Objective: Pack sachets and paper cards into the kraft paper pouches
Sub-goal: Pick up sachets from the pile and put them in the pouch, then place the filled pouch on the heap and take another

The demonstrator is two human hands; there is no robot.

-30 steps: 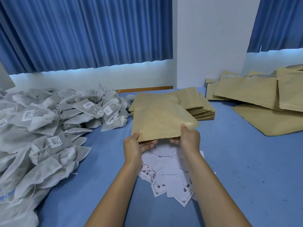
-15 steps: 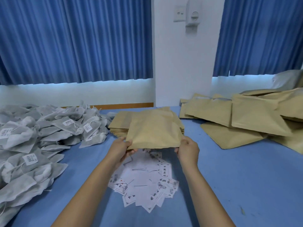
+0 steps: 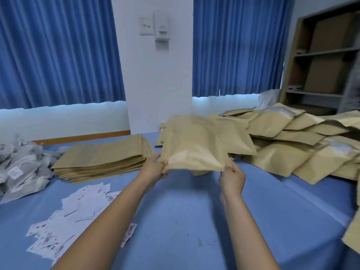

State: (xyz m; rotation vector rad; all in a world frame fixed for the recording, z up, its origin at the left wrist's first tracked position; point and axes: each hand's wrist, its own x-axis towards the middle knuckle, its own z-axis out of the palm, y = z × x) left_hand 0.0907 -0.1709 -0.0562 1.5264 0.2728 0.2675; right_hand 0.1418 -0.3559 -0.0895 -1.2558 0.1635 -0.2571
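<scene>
I hold a bulging kraft paper pouch in the air over the blue table. My left hand grips its near left corner. My right hand pinches its near right edge from below. The pouch hangs just in front of a pile of filled pouches at the right. A stack of flat empty pouches lies to the left of my hands. White paper cards are scattered at the lower left, and grey sachets with white labels are heaped at the far left.
A white wall column with a switch stands behind the table, between blue curtains. A shelf unit with brown boxes is at the back right. One more kraft pouch hangs over the table's right edge.
Both hands have carried the pouch to the right, away from above the cards and toward the pile of filled pouches. My view has turned right with it.
</scene>
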